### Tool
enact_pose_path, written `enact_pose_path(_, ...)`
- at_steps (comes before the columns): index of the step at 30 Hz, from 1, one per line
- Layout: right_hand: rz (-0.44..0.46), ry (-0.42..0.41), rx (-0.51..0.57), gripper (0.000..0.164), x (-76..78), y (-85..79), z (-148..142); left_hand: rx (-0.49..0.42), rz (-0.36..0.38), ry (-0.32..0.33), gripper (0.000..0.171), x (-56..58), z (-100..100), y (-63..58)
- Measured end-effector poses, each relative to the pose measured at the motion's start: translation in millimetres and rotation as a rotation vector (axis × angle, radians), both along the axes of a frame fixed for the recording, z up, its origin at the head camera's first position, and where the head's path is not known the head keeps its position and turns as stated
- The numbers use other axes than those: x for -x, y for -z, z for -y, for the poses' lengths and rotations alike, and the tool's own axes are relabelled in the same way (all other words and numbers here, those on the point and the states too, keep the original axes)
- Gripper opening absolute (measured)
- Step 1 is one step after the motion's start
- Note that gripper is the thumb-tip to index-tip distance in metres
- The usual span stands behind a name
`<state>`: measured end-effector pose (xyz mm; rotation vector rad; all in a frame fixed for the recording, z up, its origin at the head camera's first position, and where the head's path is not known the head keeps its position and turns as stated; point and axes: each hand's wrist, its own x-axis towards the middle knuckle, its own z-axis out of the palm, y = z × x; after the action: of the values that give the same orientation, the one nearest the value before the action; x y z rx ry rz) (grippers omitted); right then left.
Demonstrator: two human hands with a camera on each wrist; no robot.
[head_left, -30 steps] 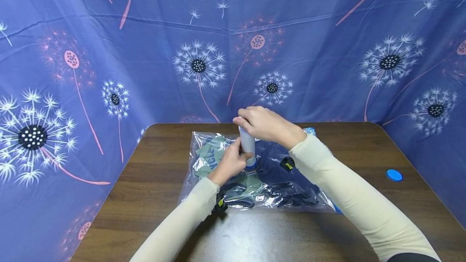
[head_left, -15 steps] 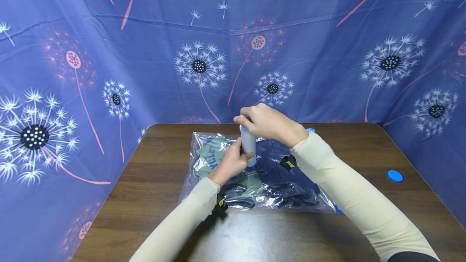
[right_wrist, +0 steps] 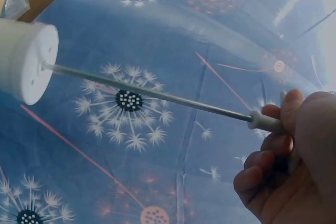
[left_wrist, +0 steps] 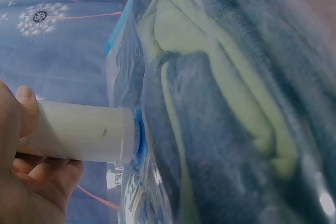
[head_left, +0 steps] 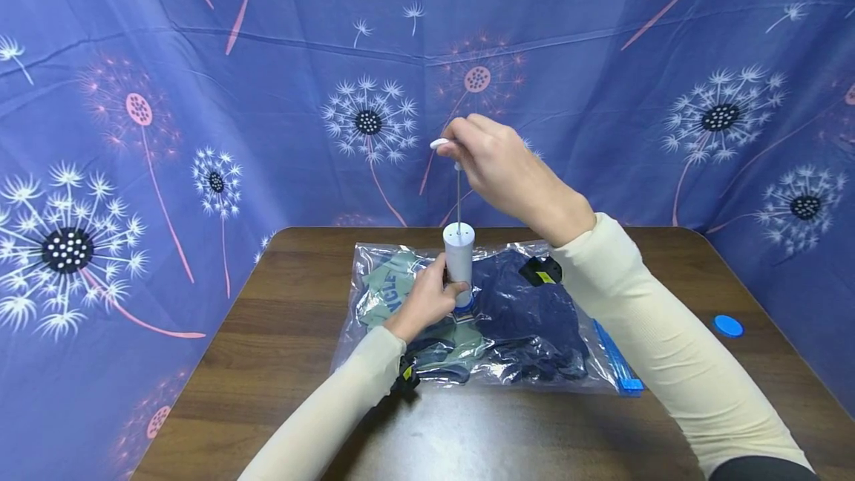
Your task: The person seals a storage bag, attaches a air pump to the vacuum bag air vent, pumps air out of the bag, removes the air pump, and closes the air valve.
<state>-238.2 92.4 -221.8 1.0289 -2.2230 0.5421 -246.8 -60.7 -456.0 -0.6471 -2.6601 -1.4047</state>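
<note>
A white hand pump [head_left: 459, 258] stands upright on the blue valve [left_wrist: 139, 137] of a clear plastic storage bag [head_left: 364, 258] with folded clothes inside. Around the pump's barrel curl the fingers and thumb of my left hand [head_left: 427, 295], low down near the valve. Above it, my right hand [head_left: 497, 162] grips the white pump handle [right_wrist: 268, 123]. Between handle and barrel a thin metal rod [right_wrist: 152, 95] is drawn far out. Through the film show green [head_left: 387, 288] and dark navy clothes [head_left: 528, 303].
A round blue cap [head_left: 728, 326] lies on the wooden table [head_left: 267, 362] at the right. Along the bag's right edge runs a blue zip slider strip [head_left: 617, 362]. A patterned blue cloth [head_left: 300, 36] hangs behind the table.
My right hand has risen with the pump handle, pulling the rod out of the barrel. The left hand keeps its hold on the barrel in the same place.
</note>
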Motion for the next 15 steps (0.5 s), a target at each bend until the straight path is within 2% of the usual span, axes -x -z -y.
enact_pose_path(3, 0.020, 0.016, -0.022, 0.024, -1.2, -1.1, 0.1, 0.007, -0.008, 0.000, 0.038, 0.1, 0.7, 0.2)
enact_pose_path(7, 0.154, 0.048, -0.118, 0.025, -0.2, 6.2, -0.3, 0.015, -0.007, -0.007, 0.039, 1.1, 1.6, 0.8)
enact_pose_path(11, 0.294, 0.065, -0.233, 0.024, 3.9, 24.0, -0.9, 0.015, -0.002, -0.004, 0.041, 1.0, 1.8, 0.0)
enact_pose_path(15, 0.405, 0.059, -0.301, 0.018, 8.5, 43.3, 0.1, 0.015, -0.015, 0.003, 0.042, 1.5, 2.8, -0.3)
